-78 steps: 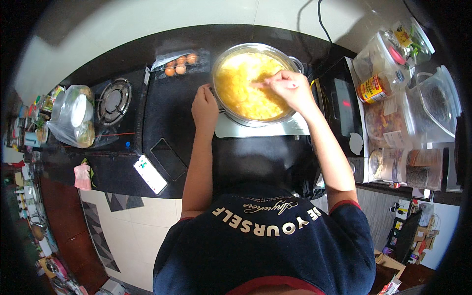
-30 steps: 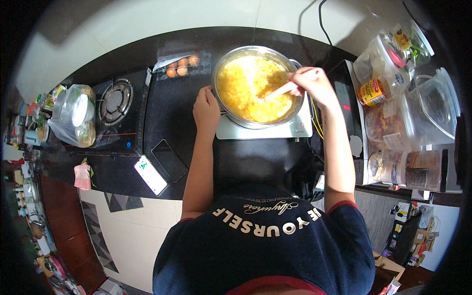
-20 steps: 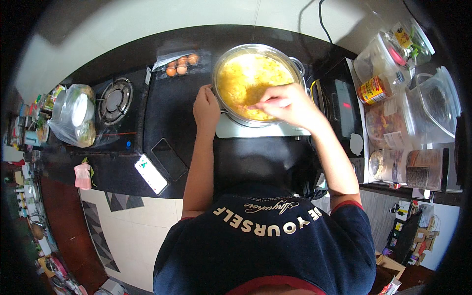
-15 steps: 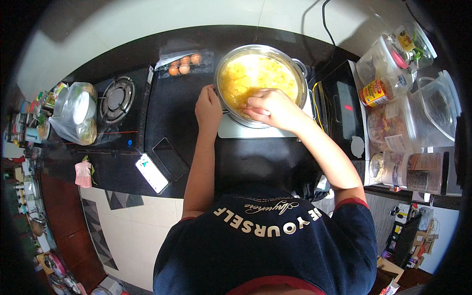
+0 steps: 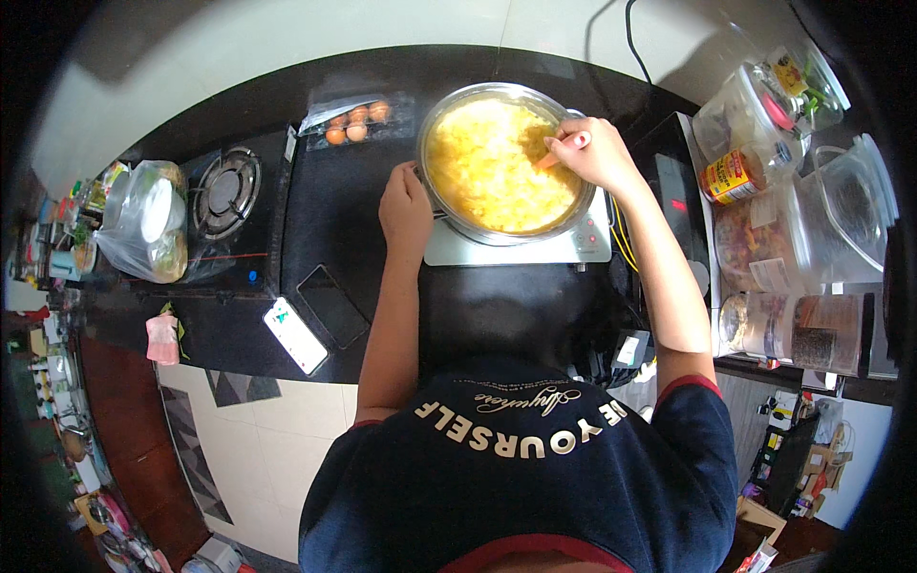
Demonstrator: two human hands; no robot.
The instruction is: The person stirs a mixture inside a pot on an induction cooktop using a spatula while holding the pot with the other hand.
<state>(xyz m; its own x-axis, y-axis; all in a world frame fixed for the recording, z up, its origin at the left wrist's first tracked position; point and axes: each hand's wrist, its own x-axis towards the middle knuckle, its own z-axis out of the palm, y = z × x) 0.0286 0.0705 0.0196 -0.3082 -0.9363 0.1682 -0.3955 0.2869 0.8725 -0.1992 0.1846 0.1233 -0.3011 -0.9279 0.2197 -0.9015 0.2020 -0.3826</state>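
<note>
Left hand [image 5: 405,206] is curling at the pot [image 5: 501,91] between hands, hold unclear; right hand [image 5: 604,154] is gripping a utensil [image 5: 547,160]. Eggs [image 5: 357,115] are lying beyond left hand. Yellow food [image 5: 492,172] is hiding utensil's tip.

The counter [image 5: 330,210] lies open between gas stove [image 5: 227,194] and left hand [image 5: 406,212], bounded by eggs [image 5: 357,115] (wall side) and a phone [image 5: 294,336].

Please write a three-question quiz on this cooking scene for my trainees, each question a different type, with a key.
1. What does the right hand hold?
A) a phone
B) a utensil
C) a jar
2. True or false: the eggs lie to the left of the pot.
3. Fill in: the food in the pot is mostly ____ in colour.

Key: 1. B; 2. True; 3. yellow.
</note>
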